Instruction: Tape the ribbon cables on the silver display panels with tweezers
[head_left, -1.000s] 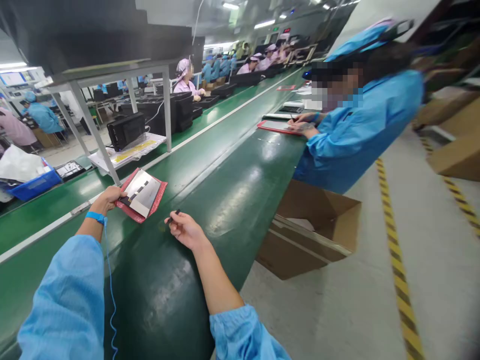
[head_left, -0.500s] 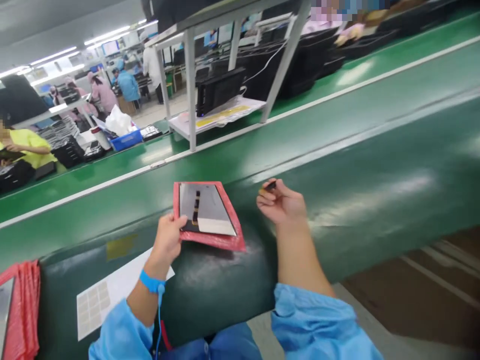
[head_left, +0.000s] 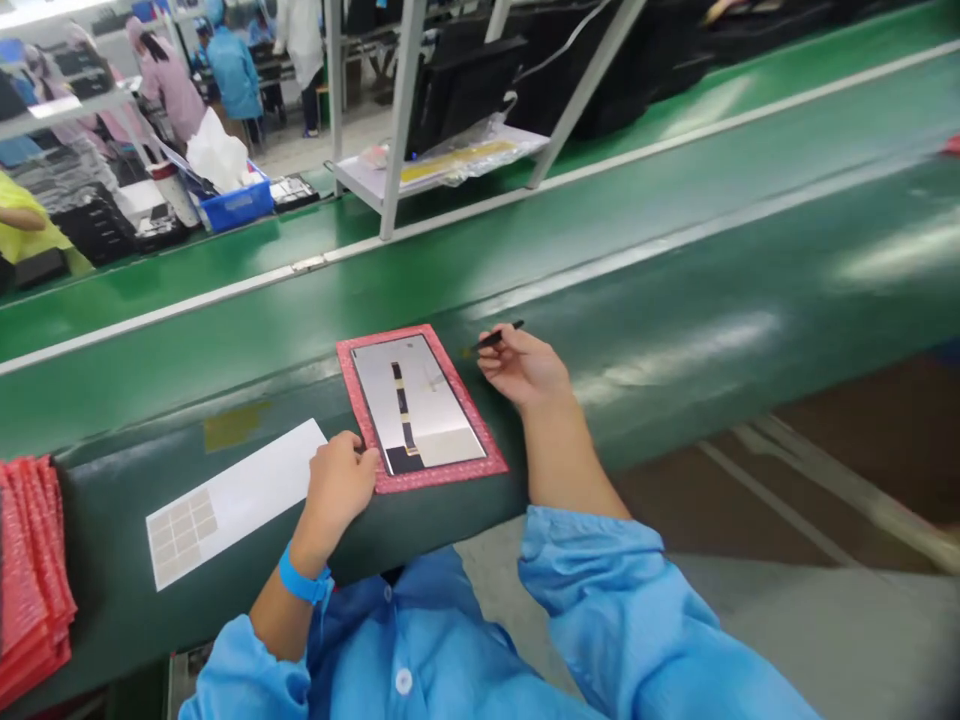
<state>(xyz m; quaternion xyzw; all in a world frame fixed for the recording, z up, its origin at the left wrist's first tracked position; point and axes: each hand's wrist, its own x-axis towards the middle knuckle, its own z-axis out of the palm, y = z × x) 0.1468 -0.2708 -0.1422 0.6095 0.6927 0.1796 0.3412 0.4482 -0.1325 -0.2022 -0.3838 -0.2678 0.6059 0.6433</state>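
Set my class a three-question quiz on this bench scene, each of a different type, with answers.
1. Where is the black tool?
A) in the blue bin
B) in the right hand
C) on the white sheet
2. True or false: the panel lies on red wrap.
3. Fill in: the blue wristband is on the person's ____ wrist.

Key: 1 B; 2 true; 3 left.

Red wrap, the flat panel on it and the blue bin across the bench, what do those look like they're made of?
The red wrap looks like bubbled plastic, given its bumpy shine. The panel looks smooth and mirror-like, perhaps glass or metal. The blue bin seems to be molded plastic, from its even color.
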